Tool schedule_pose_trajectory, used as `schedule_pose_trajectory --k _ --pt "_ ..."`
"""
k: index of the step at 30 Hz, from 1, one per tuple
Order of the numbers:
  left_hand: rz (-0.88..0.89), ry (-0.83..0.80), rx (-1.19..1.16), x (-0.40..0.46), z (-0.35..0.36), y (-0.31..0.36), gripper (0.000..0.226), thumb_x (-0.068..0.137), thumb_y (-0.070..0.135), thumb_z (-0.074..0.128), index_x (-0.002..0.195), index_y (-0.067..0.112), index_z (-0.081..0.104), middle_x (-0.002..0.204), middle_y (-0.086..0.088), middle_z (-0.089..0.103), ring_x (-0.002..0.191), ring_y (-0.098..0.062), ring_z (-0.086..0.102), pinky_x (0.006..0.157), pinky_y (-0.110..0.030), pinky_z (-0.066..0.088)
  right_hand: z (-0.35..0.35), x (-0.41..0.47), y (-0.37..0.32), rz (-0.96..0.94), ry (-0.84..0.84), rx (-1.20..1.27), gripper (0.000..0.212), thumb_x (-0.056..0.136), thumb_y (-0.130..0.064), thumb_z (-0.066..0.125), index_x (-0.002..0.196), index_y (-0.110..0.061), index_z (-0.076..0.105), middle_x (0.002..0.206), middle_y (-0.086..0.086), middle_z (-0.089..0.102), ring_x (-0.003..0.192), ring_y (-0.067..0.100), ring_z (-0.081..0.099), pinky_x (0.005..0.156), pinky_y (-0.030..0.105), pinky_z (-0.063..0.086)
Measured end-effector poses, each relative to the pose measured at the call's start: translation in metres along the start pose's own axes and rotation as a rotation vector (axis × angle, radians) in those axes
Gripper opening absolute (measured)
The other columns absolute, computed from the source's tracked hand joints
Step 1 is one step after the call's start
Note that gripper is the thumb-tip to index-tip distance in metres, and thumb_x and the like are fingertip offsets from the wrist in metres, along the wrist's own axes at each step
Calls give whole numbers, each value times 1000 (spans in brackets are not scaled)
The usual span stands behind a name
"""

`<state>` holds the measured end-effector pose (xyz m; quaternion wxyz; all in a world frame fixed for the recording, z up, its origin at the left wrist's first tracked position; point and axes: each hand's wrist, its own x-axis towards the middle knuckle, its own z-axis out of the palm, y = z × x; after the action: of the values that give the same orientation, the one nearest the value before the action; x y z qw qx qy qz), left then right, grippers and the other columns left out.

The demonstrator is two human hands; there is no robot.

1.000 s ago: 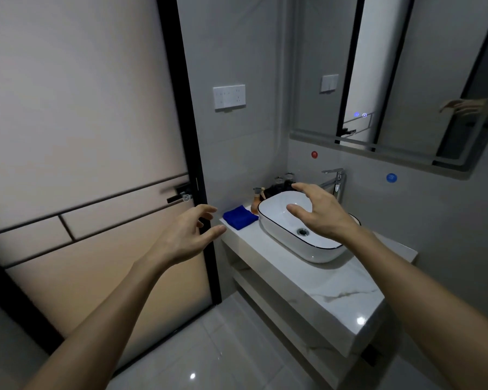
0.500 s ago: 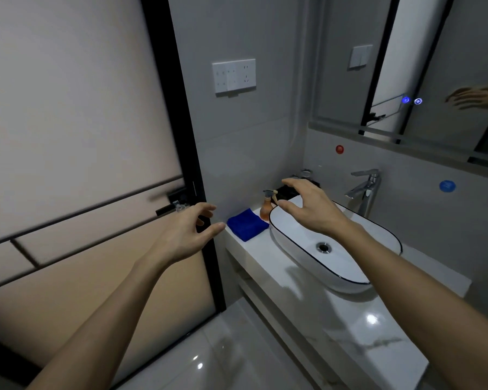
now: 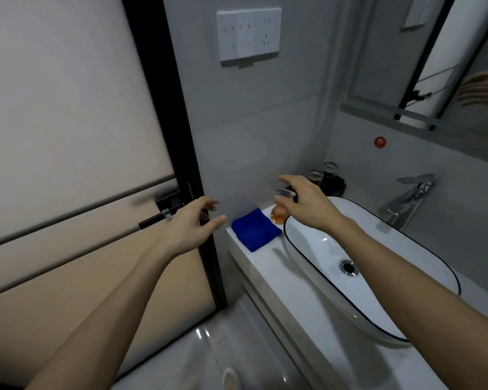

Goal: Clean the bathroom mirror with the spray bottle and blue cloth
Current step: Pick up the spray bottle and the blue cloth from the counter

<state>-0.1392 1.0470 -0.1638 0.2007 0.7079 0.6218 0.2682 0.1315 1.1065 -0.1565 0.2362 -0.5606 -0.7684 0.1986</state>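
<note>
A folded blue cloth (image 3: 256, 229) lies on the far left end of the white counter (image 3: 268, 266). Just behind it stands a small amber spray bottle (image 3: 278, 214) with a dark nozzle, partly hidden by my right hand (image 3: 307, 204). That hand hovers right over the bottle with its fingers spread, and I cannot tell if it touches. My left hand (image 3: 190, 223) is open in the air, a little left of the cloth. The mirror (image 3: 440, 57) hangs on the wall at the upper right and reflects a hand.
A white oval basin (image 3: 378, 280) with a black rim fills the counter's middle, with a chrome tap (image 3: 409, 198) behind it. Dark glass jars (image 3: 326, 175) stand in the corner. A frosted door with a black handle (image 3: 161, 212) is on the left, sockets (image 3: 248, 35) above.
The view has moved closer to the counter's left corner. My right hand has reached from above the basin to over the spray bottle. My left hand has edged towards the cloth.
</note>
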Motion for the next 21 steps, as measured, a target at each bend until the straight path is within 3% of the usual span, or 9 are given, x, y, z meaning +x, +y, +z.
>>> schedule_pose_trajectory --k 11,16,21 --pt "-4 -149 -46 137 38 -67 46 95 35 58 137 20 49 126 2 58 100 -11 59 78 -20 43 59 112 43 172 -35 54 54 97 -34 59 146 -21 41 149 2 42 132 21 47 106 36 44" --pt "-82 -222 -84 170 58 -86 44 96 32 57 138 22 48 119 7 54 100 -10 55 78 -21 43 81 138 60 233 -110 71 49 98 -31 58 143 -18 45 142 3 47 122 17 50 104 37 46" --pt "-98 -286 -125 184 79 -101 41 97 30 56 136 19 48 120 5 53 96 -8 55 69 -11 40 104 159 82 227 -183 61 43 98 -28 58 138 -16 49 132 5 54 115 15 53 101 34 46"
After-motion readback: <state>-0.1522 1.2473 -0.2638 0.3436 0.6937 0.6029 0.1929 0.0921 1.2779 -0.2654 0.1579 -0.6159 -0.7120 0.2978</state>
